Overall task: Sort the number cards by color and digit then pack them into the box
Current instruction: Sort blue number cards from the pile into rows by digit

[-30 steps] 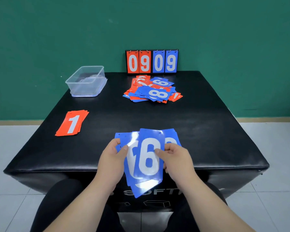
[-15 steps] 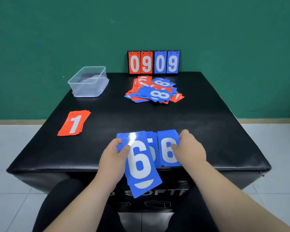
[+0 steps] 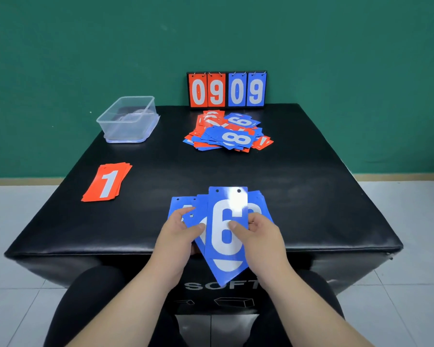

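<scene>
Head view, left to right. Far left on the black table (image 3: pixel 311 196): red stack (image 3: pixel 105 182), white 1 on top, face up, slightly fanned, top end tilted to the right. Behind it, near the back-left corner: clear box (image 3: pixel 125 128), upright and open, seated on what looks like its lid (image 3: pixel 135 141); contents too faint to tell.

At the near edge, centre: left hand (image 3: pixel 178 236) gripping the left part of a blue fan (image 3: pixel 186 209), thumb laid across the card faces, fingers out of sight underneath. Fan held just above the tabletop, lower ends hanging past the near edge. On top of the fan: 6 card (image 3: pixel 226 236), upright, two punched holes along its top edge, glare across the upper half. Digits on the cards beneath mostly covered, so not readable.

Right hand (image 3: pixel 263 239) pinching the 6 card at its right side, thumb pressed on the white digit, fingers curled behind the edge.

Farther back, centre: pile (image 3: pixel 228 136) of mixed red and blue cards, loose and overlapping, a blue 8 lying sideways on top, a blue 6 just behind it. Well apart from the fan and from the stack.

Just behind the pile, at the back edge: scoreboard (image 3: pixel 227 89), upright against the green wall (image 3: pixel 361 71), showing red 0 and 9, then blue 0 and 9.
</scene>
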